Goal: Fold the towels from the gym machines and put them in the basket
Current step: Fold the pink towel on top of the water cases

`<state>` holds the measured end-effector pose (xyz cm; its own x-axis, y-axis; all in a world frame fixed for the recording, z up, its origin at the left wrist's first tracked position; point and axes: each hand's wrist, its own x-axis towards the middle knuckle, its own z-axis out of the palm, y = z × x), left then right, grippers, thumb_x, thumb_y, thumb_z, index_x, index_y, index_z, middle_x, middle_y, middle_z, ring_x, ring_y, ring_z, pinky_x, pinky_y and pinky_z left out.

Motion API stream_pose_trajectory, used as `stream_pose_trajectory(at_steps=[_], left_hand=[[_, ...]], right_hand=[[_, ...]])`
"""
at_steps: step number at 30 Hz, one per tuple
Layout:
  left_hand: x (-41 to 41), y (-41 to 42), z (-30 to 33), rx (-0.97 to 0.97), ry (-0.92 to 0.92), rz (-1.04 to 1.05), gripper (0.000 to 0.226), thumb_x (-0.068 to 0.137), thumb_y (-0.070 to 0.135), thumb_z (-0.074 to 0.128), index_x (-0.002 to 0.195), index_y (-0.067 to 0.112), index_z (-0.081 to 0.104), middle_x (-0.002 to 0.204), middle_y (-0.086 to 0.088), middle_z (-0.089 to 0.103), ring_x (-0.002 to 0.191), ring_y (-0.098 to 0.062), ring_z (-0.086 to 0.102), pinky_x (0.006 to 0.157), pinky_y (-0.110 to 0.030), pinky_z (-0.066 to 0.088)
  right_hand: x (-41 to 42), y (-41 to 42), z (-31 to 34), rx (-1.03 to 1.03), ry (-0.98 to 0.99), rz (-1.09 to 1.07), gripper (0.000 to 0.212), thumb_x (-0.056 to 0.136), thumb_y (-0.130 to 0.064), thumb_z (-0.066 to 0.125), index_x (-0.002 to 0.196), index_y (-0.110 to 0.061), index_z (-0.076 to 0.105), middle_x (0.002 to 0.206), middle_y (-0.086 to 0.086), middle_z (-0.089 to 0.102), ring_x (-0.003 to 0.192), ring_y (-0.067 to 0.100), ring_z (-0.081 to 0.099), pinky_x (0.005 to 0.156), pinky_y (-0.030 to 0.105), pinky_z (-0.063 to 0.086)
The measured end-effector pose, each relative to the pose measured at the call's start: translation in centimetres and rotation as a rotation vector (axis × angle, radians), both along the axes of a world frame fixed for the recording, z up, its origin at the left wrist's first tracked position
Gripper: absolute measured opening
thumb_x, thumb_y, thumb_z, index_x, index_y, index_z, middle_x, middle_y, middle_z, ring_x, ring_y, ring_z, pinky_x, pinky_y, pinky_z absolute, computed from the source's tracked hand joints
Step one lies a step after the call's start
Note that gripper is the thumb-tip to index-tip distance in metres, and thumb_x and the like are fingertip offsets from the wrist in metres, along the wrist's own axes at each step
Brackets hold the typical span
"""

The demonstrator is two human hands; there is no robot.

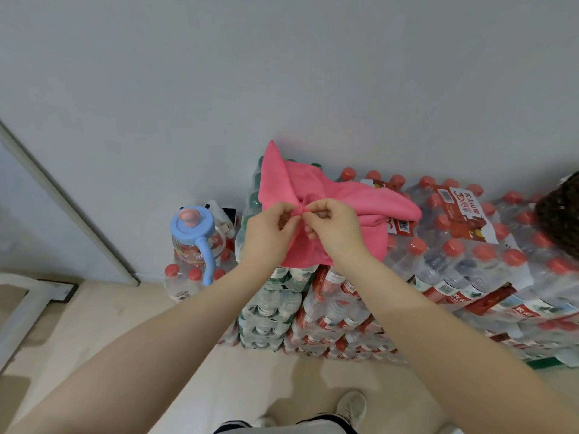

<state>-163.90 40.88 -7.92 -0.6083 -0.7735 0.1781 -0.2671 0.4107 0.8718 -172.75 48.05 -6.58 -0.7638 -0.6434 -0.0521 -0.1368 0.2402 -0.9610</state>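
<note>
Head cam, only view here: both hands are working a pink towel point(316, 211) that's draped over stacked shrink-wrapped water bottle packs point(454, 245) against the wall. Left hand point(269, 233) and right hand point(336, 228) each have a pinching grip on the same bunched bit of fabric in the middle, thumbs nearly touching. Looks like the folding step is just starting. I'd guess next is finding corners and spreading it flat. There's a dark woven thing at the right edge point(560, 214), maybe the basket, can't tell.
</note>
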Motion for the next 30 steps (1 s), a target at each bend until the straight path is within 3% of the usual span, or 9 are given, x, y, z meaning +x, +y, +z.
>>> stream_pose_trajectory(at_steps=[7,11,15,18,20,23,26,28,30], left_hand=[[-0.5,0.1,0.6,-0.115,-0.095,0.021,0.019,0.088,0.016,0.057,0.102,0.010,0.070,0.091,-0.008,0.073,0.082,-0.017,0.064,0.070,-0.020,0.044],[-0.7,0.3,0.3,-0.086,-0.122,-0.008,0.020,0.089,0.014,0.055,0.102,0.010,0.070,0.092,-0.008,0.073,0.081,-0.017,0.063,0.067,-0.019,0.042],[-0.8,0.7,0.3,0.042,-0.029,-0.007,0.021,0.088,0.016,0.059,0.106,0.010,0.069,0.098,-0.008,0.073,0.091,-0.016,0.066,0.079,-0.018,0.047],[-0.9,1.1,0.6,0.110,0.018,-0.008,0.020,0.089,0.016,0.057,0.102,0.011,0.070,0.092,-0.008,0.073,0.085,-0.016,0.066,0.081,-0.028,0.052],[-1.0,1.1,0.7,0.162,0.029,-0.019,0.020,0.090,0.019,0.055,0.099,0.013,0.071,0.087,-0.006,0.073,0.083,-0.015,0.066,0.080,-0.032,0.053],[-1.1,0.8,0.5,0.305,0.033,-0.030,0.021,0.086,0.029,0.061,0.097,0.013,0.070,0.086,-0.003,0.073,0.085,-0.014,0.068,0.085,-0.035,0.054],[-1.3,0.5,0.6,0.347,0.033,-0.027,0.012,0.084,0.027,0.065,0.083,0.015,0.066,0.077,-0.001,0.071,0.075,-0.014,0.066,0.084,-0.042,0.054],[-1.6,0.1,1.0,0.315,0.004,-0.039,0.010,0.085,0.022,0.063,0.075,0.019,0.062,0.071,0.000,0.067,0.071,-0.015,0.062,0.083,-0.043,0.054],[-1.7,0.0,1.5,0.330,0.010,-0.051,0.013,0.084,0.017,0.061,0.071,0.020,0.062,0.070,-0.003,0.067,0.073,-0.020,0.064,0.083,-0.045,0.054]], right_hand=[[0.0,0.4,-0.2,-0.032,-0.009,0.009,0.022,0.084,-0.002,0.061,0.072,-0.022,0.060,0.061,0.000,0.059,0.056,0.014,0.053,0.058,0.026,0.044],[0.1,0.5,0.0,-0.020,-0.049,0.022,0.023,0.084,0.000,0.060,0.072,-0.020,0.060,0.062,0.000,0.059,0.056,0.012,0.052,0.058,0.021,0.046],[-0.1,0.7,0.4,-0.019,-0.019,-0.033,0.024,0.083,-0.001,0.061,0.069,-0.020,0.058,0.059,-0.002,0.059,0.051,0.006,0.052,0.051,0.015,0.046],[-0.3,0.8,0.3,0.005,0.103,-0.049,0.018,0.082,-0.006,0.063,0.071,-0.021,0.062,0.065,-0.004,0.063,0.060,0.009,0.058,0.066,0.028,0.051],[-0.2,1.0,0.1,0.010,0.155,-0.017,0.012,0.084,-0.008,0.060,0.083,-0.015,0.069,0.076,-0.005,0.066,0.074,0.010,0.061,0.077,0.031,0.052],[0.1,1.4,-0.4,0.053,0.164,0.049,0.029,0.086,0.001,0.050,0.099,-0.013,0.071,0.087,-0.006,0.064,0.080,0.010,0.059,0.084,0.032,0.050],[0.3,1.9,-1.1,0.068,0.199,0.110,0.040,0.081,0.009,0.048,0.102,-0.020,0.067,0.096,-0.004,0.059,0.095,0.013,0.055,0.086,0.018,0.044],[0.5,2.1,-1.4,0.026,0.145,0.121,0.042,0.080,0.008,0.054,0.102,-0.027,0.059,0.094,-0.005,0.055,0.093,0.009,0.052,0.080,0.007,0.040],[0.6,2.5,-1.6,-0.010,0.153,0.103,0.038,0.080,0.002,0.060,0.102,-0.028,0.053,0.089,-0.008,0.053,0.088,0.008,0.052,0.080,0.013,0.042]])
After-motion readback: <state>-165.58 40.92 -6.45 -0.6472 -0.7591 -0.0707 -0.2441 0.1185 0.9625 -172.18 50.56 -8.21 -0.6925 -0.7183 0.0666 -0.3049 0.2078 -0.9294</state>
